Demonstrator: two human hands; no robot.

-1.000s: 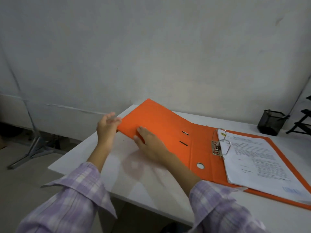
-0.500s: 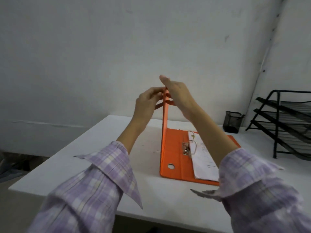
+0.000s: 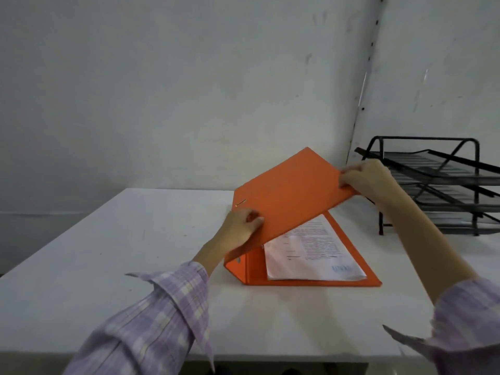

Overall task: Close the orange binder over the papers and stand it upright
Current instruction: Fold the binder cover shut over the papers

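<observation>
The orange binder (image 3: 292,196) lies on the white table (image 3: 135,239) with its front cover tilted partway down over the papers (image 3: 311,253). The printed sheets still show under the raised cover, on the binder's back board. My left hand (image 3: 239,230) presses on the cover near the spine, fingers laid on its outer face. My right hand (image 3: 365,180) pinches the cover's far free edge at the right. The ring mechanism is hidden under the cover.
A black wire letter tray (image 3: 438,185) with stacked tiers stands at the right, close behind my right hand. A grey wall (image 3: 189,90) runs along the table's back edge. The table's front edge is near my sleeves.
The cover went from flat on the left, through upright, to leaning down over the papers. My right hand moved to the cover's free edge and my left hand dropped to near the spine.
</observation>
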